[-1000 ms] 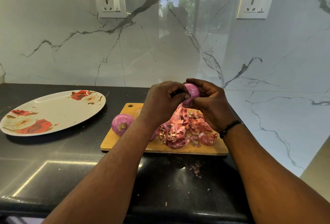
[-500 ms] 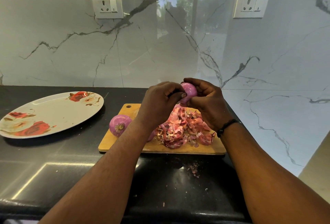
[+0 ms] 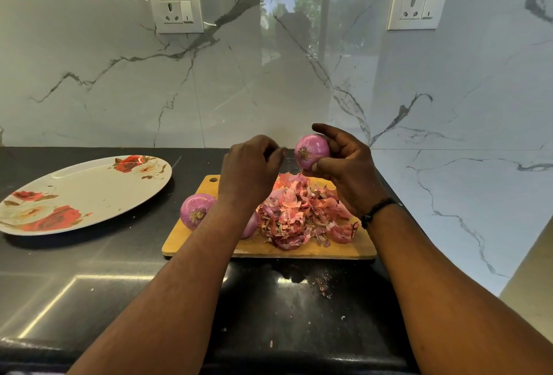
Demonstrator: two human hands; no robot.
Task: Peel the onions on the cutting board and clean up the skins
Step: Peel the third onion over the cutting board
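My right hand (image 3: 350, 171) grips a peeled purple onion (image 3: 311, 150) above the back of the wooden cutting board (image 3: 299, 251), its root end turned toward me. My left hand (image 3: 250, 171) hangs just left of that onion, apart from it, with its fingers curled; its back hides whether they pinch a bit of skin. A heap of pink and red onion skins (image 3: 299, 210) covers the board's middle and right. One peeled onion (image 3: 196, 210) lies at the board's left end. A second onion (image 3: 250, 226) shows only partly behind my left forearm.
An oval flowered plate (image 3: 89, 192) lies on the black counter to the left of the board. Small skin crumbs (image 3: 323, 284) are scattered on the counter in front of the board. Marble wall stands close behind and to the right.
My left hand has come off the onion and moved left. My right hand has turned the onion so that its root end faces me and has lifted it slightly.
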